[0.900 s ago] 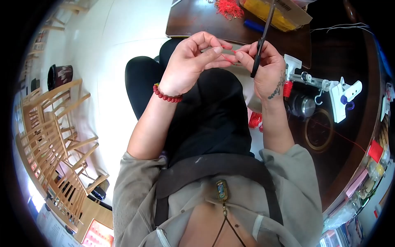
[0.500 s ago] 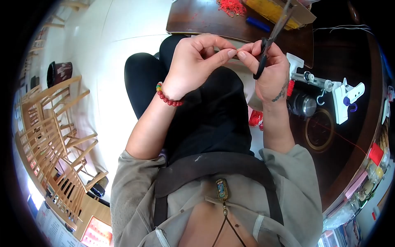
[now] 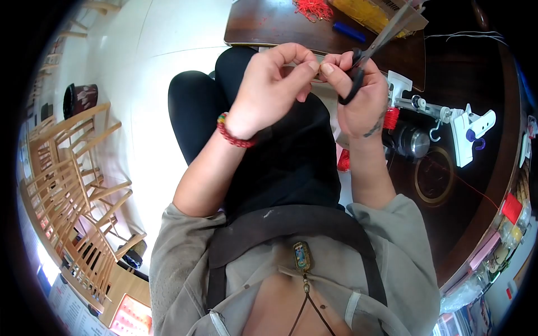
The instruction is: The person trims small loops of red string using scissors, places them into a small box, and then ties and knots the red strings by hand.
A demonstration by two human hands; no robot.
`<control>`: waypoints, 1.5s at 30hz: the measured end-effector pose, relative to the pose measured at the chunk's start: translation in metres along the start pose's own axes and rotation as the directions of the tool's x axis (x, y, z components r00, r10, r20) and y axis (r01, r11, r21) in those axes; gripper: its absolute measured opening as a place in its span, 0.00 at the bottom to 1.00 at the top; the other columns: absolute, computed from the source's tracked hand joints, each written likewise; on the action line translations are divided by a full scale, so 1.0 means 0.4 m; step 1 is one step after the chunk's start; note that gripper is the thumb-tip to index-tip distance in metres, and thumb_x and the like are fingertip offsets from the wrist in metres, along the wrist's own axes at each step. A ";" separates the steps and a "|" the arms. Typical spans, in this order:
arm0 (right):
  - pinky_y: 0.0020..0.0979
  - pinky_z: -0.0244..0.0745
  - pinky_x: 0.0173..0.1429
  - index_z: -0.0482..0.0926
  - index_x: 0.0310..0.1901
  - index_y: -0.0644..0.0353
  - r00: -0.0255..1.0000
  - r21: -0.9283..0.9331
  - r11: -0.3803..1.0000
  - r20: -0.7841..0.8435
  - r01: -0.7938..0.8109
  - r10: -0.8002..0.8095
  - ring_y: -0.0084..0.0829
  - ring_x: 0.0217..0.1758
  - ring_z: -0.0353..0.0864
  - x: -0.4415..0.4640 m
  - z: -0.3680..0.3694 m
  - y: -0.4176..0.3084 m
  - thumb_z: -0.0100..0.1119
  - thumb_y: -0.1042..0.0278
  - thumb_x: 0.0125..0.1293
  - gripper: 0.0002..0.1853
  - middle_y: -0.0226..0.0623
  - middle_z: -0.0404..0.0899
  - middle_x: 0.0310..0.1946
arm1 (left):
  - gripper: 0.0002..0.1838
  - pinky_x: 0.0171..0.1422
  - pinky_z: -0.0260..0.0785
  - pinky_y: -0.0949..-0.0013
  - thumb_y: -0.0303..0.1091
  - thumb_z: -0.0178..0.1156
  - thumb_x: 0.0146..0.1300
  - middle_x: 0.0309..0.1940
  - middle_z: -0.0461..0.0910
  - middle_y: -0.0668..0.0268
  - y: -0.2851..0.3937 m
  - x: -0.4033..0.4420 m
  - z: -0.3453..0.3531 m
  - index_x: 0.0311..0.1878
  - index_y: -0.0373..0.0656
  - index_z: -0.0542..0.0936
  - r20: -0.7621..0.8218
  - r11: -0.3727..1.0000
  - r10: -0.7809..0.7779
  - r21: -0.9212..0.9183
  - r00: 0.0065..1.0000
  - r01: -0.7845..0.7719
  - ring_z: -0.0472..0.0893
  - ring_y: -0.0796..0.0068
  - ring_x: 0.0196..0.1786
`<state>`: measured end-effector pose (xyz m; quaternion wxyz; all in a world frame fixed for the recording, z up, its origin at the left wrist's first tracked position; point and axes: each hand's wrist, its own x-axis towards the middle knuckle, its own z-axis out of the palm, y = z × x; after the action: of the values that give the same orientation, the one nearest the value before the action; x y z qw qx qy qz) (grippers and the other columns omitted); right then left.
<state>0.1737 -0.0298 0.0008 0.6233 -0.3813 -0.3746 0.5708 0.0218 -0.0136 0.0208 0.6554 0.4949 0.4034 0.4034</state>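
My left hand [image 3: 272,89], with a red bead bracelet [image 3: 232,134] at its wrist, is closed in a pinch of thumb and forefinger. Whatever lies in that pinch is too small to make out. Close beside it, the thumb and forefinger of my right hand [image 3: 364,92] are also pressed together, almost touching the left fingertips. Black-handled scissors [image 3: 386,33] hang on my right hand, a handle loop round the fingers and the blades pointing up and away. Both hands are above my black-clad knees.
A brown table [image 3: 269,25] ahead carries a red thread bundle [image 3: 314,8], a blue cylinder [image 3: 349,31] and a box with yellow contents [image 3: 367,17]. A white clamp stand [image 3: 468,134] and a metal container [image 3: 413,143] stand right. Wooden chairs [image 3: 78,196] are left.
The fingertips of my two hands have parted slightly. My right hand has shifted a little left and down with the scissors, and my left wrist has turned slightly.
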 end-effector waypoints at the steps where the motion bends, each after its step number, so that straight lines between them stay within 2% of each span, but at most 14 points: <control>1: 0.24 0.79 0.41 0.73 0.34 0.63 0.998 0.084 0.995 0.030 -0.062 0.060 0.23 0.36 0.80 0.004 -0.009 -0.005 0.62 0.82 0.58 0.07 0.39 0.81 0.36 | 0.07 0.31 0.64 0.82 0.30 0.54 0.69 0.26 0.75 0.71 0.012 0.000 -0.009 0.40 0.36 0.76 0.049 0.999 -0.030 -0.016 0.998 0.031 0.72 0.85 0.26; 3: 0.27 0.81 0.42 0.74 0.34 0.62 0.986 0.200 0.966 0.071 -0.161 0.150 0.28 0.36 0.82 0.007 -0.020 -0.017 0.63 0.82 0.58 0.07 0.42 0.81 0.37 | 0.07 0.32 0.64 0.82 0.30 0.54 0.69 0.27 0.75 0.70 0.022 -0.001 -0.017 0.40 0.35 0.76 0.098 0.986 -0.057 -0.148 0.994 0.071 0.72 0.84 0.26; 5: 0.27 0.81 0.42 0.74 0.34 0.62 0.983 0.186 0.966 0.068 -0.180 0.170 0.28 0.36 0.82 0.005 -0.017 -0.031 0.63 0.82 0.59 0.07 0.42 0.81 0.36 | 0.07 0.33 0.64 0.82 0.30 0.54 0.70 0.27 0.76 0.69 0.023 -0.003 -0.023 0.41 0.35 0.76 0.136 0.972 -0.066 -0.216 0.989 0.094 0.72 0.83 0.27; 12: 0.28 0.82 0.43 0.73 0.34 0.61 0.986 0.181 0.971 0.085 -0.158 0.144 0.28 0.35 0.83 0.006 -0.019 -0.039 0.63 0.82 0.59 0.08 0.42 0.82 0.36 | 0.07 0.33 0.65 0.81 0.31 0.55 0.69 0.28 0.76 0.69 0.034 -0.009 -0.020 0.42 0.35 0.77 0.117 0.983 -0.050 -0.169 0.992 0.069 0.73 0.84 0.27; 18: 0.28 0.81 0.43 0.74 0.35 0.61 0.994 0.084 0.996 0.113 -0.009 -0.001 0.27 0.34 0.82 0.007 -0.021 -0.029 0.63 0.82 0.59 0.08 0.42 0.82 0.35 | 0.07 0.32 0.65 0.82 0.31 0.56 0.68 0.27 0.77 0.70 0.041 -0.012 -0.015 0.42 0.36 0.77 0.087 0.993 -0.053 -0.099 0.995 0.062 0.72 0.84 0.26; 21: 0.28 0.81 0.44 0.73 0.35 0.62 0.992 0.153 0.981 0.051 -0.121 0.114 0.27 0.35 0.81 0.003 -0.010 -0.049 0.64 0.83 0.58 0.09 0.41 0.81 0.35 | 0.08 0.32 0.63 0.82 0.32 0.56 0.69 0.27 0.76 0.71 0.042 -0.012 -0.013 0.41 0.37 0.77 0.094 0.995 -0.046 -0.086 0.995 0.054 0.72 0.85 0.26; 24: 0.27 0.80 0.44 0.73 0.35 0.62 0.983 0.196 0.964 0.088 -0.177 0.162 0.27 0.35 0.81 0.006 -0.014 -0.056 0.64 0.83 0.57 0.09 0.41 0.81 0.35 | 0.08 0.31 0.62 0.82 0.32 0.55 0.69 0.27 0.75 0.72 0.043 -0.011 -0.013 0.40 0.37 0.77 0.103 0.997 -0.049 -0.058 0.993 0.055 0.71 0.85 0.26; 30: 0.26 0.80 0.45 0.73 0.35 0.62 0.992 0.030 0.999 0.122 -0.045 0.041 0.26 0.36 0.81 0.006 -0.026 -0.039 0.64 0.83 0.58 0.09 0.41 0.81 0.35 | 0.06 0.32 0.62 0.82 0.31 0.56 0.68 0.26 0.75 0.73 0.044 -0.016 -0.005 0.39 0.37 0.77 0.087 0.998 -0.049 -0.043 0.995 0.053 0.70 0.86 0.25; 33: 0.27 0.80 0.44 0.74 0.35 0.62 0.987 0.109 0.987 0.124 -0.115 0.101 0.27 0.36 0.82 0.007 -0.025 -0.043 0.64 0.83 0.58 0.09 0.41 0.81 0.35 | 0.05 0.32 0.62 0.82 0.30 0.58 0.67 0.27 0.75 0.73 0.047 -0.018 -0.006 0.39 0.37 0.77 0.098 0.999 -0.031 -0.040 0.995 0.035 0.70 0.86 0.25; 36: 0.27 0.81 0.44 0.74 0.35 0.62 0.959 0.229 0.932 0.114 -0.281 0.260 0.28 0.35 0.82 0.006 -0.021 -0.066 0.64 0.82 0.58 0.08 0.41 0.81 0.35 | 0.04 0.32 0.64 0.82 0.29 0.59 0.66 0.28 0.77 0.72 0.050 -0.018 -0.007 0.39 0.37 0.77 0.081 0.999 -0.016 -0.043 0.997 0.020 0.72 0.86 0.25; 39: 0.28 0.81 0.43 0.74 0.35 0.62 0.971 0.160 0.963 0.132 -0.217 0.197 0.29 0.35 0.83 0.005 -0.027 -0.053 0.63 0.81 0.59 0.08 0.41 0.81 0.35 | 0.04 0.34 0.66 0.82 0.28 0.59 0.66 0.29 0.78 0.71 0.050 -0.018 -0.006 0.39 0.37 0.78 0.065 0.999 -0.011 -0.031 0.998 0.013 0.73 0.85 0.26; 44: 0.28 0.81 0.44 0.74 0.35 0.62 0.971 0.152 0.971 0.179 -0.186 0.158 0.29 0.35 0.83 0.021 -0.036 -0.036 0.64 0.81 0.58 0.08 0.40 0.81 0.35 | 0.07 0.36 0.69 0.81 0.30 0.57 0.67 0.31 0.79 0.68 0.045 -0.016 -0.015 0.41 0.36 0.78 0.079 0.999 -0.029 0.020 0.996 0.027 0.76 0.83 0.28; 45: 0.28 0.81 0.44 0.73 0.35 0.62 0.970 0.144 0.972 0.181 -0.187 0.160 0.29 0.35 0.83 0.024 -0.036 -0.037 0.64 0.81 0.58 0.08 0.40 0.81 0.35 | 0.08 0.37 0.70 0.80 0.30 0.55 0.68 0.32 0.80 0.67 0.042 -0.010 -0.023 0.43 0.35 0.78 0.105 0.994 -0.069 -0.082 0.992 0.078 0.77 0.82 0.28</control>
<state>0.1935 -0.0219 0.0082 0.5655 -0.3120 -0.3439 0.6816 0.0095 -0.0113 0.0361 0.7103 0.4709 0.3698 0.3701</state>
